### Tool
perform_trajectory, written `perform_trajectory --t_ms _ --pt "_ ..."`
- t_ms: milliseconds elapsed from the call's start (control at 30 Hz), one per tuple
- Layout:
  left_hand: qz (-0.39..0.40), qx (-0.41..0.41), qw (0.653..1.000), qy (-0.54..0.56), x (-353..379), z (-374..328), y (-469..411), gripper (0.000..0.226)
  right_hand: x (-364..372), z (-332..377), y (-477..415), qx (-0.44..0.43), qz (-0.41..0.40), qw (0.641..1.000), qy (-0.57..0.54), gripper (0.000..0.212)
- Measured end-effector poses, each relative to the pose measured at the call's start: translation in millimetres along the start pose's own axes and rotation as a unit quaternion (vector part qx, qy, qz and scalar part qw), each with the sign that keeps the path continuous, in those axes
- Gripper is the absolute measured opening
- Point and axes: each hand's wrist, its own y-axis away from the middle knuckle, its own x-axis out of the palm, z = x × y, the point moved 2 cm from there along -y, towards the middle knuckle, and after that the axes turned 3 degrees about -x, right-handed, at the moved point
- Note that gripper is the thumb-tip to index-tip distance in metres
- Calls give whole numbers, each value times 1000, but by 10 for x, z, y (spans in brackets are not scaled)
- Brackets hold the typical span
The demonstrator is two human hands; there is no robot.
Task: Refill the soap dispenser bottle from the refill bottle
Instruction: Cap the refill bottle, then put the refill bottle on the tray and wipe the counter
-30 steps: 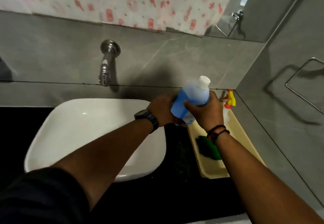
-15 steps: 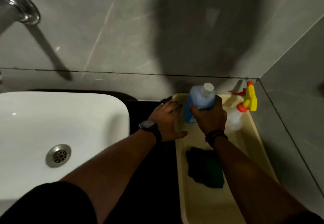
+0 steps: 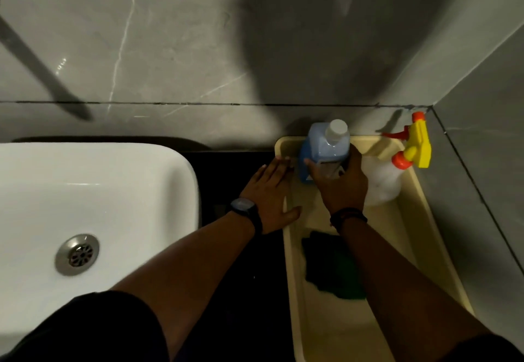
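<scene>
A blue refill bottle (image 3: 323, 146) with a white cap stands upright at the far end of a cream tray (image 3: 425, 220). My right hand (image 3: 340, 186) is wrapped around its lower body from the near side. My left hand (image 3: 269, 191) lies flat with fingers spread on the tray's left rim and the black counter, just left of the bottle and holding nothing. A clear spray bottle (image 3: 380, 183) with a yellow and orange trigger head (image 3: 416, 146) stands in the tray's far right corner. No pump dispenser shows.
A dark green cloth (image 3: 331, 271) lies in the middle of the tray. A white basin (image 3: 85, 191) with a steel drain (image 3: 77, 254) fills the left. Grey tiled walls close off the back and the right side.
The bottle has come down from in front of the wall into the tray's far end, still in my right hand. My left hand let go and spread flat on the tray rim.
</scene>
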Motion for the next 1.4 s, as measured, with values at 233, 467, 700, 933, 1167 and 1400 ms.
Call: perform_trajectory --t_ms 233,467,700,933,1167,1400 --pt "-12 63 998 0 22 -73 152 63 -278 -195 758 -32 40 982 184 40" --pt "-24 64 996 -50 100 -151 171 55 -458 -447 1394 -119 244 884 382 63" --pt "-11 37 999 -26 109 -266 200 59 -448 -399 1367 -97 193 890 402 45" --pt "-41 51 996 68 -192 -255 651 65 -525 -247 1355 -65 152 924 344 40" --pt "-129 49 971 195 -956 -293 1605 48 -802 611 1717 -103 66 959 254 32" --pt "-190 46 962 191 -1095 -16 3206 44 -634 1288 3016 -151 31 967 203 32"
